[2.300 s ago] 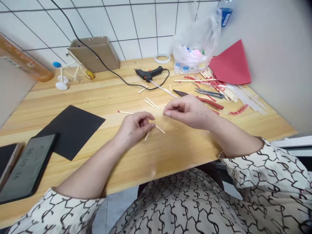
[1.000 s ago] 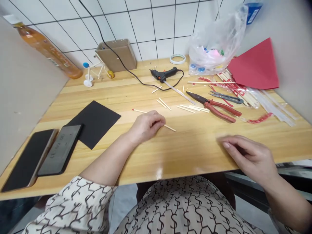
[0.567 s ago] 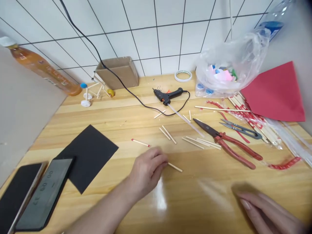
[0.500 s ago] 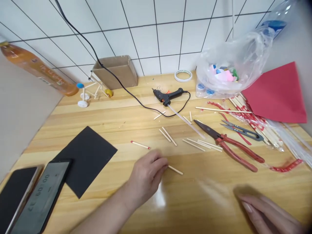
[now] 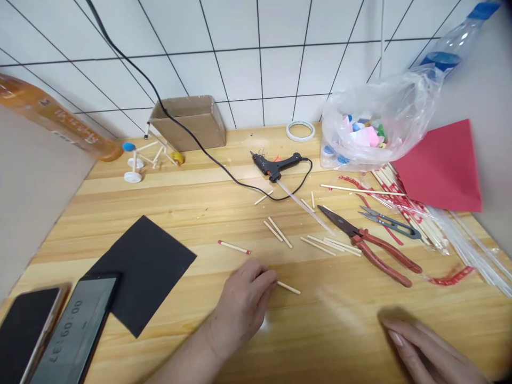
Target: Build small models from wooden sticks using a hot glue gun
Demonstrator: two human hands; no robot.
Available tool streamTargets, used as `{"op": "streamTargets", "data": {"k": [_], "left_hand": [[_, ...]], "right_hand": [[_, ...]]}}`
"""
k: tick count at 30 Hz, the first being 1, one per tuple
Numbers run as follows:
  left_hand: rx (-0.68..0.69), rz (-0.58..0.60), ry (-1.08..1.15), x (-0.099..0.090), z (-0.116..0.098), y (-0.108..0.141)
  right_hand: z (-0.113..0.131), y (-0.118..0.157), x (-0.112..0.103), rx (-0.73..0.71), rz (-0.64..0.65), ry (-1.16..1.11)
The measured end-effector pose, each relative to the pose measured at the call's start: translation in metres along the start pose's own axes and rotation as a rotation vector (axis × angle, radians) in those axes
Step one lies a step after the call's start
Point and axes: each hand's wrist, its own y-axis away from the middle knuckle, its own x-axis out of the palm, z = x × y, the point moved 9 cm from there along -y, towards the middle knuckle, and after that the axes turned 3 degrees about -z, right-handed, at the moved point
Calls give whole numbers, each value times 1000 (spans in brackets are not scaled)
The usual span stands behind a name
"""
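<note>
My left hand is closed in a pinch on one end of a short wooden stick, whose free end points right, low over the wooden table. At the lower right my right hand holds nothing visible, its fingers stretched out and the thumb a little apart. Just beyond my left hand lies a short stick with red ends. Two bare sticks lie farther off, and several more sticks are beside the red-handled pliers.
A black glue gun with its cord lies at the back. Thread snips, a plastic bag and red sheet are right. Left are black paper, a phone showing a timer, a stick model and a cardboard box.
The camera view has shifted slightly, so the table appears lower. My left hand still pinches the stick, and my right hand stays at the lower right.
</note>
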Motion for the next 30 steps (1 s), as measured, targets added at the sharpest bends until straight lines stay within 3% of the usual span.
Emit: {"op": "streamTargets", "data": {"k": [9,16,30], "left_hand": [[44,-37,-26,-1,0,3],[93,-22,-130,3,-1,4],[182,-85,-394,4,-6,-4]], "right_hand": [[-9,5,2,135,21,-5],[7,-6,0,131,-41,-55],[20,-5,-1,64,-185,71]]}}
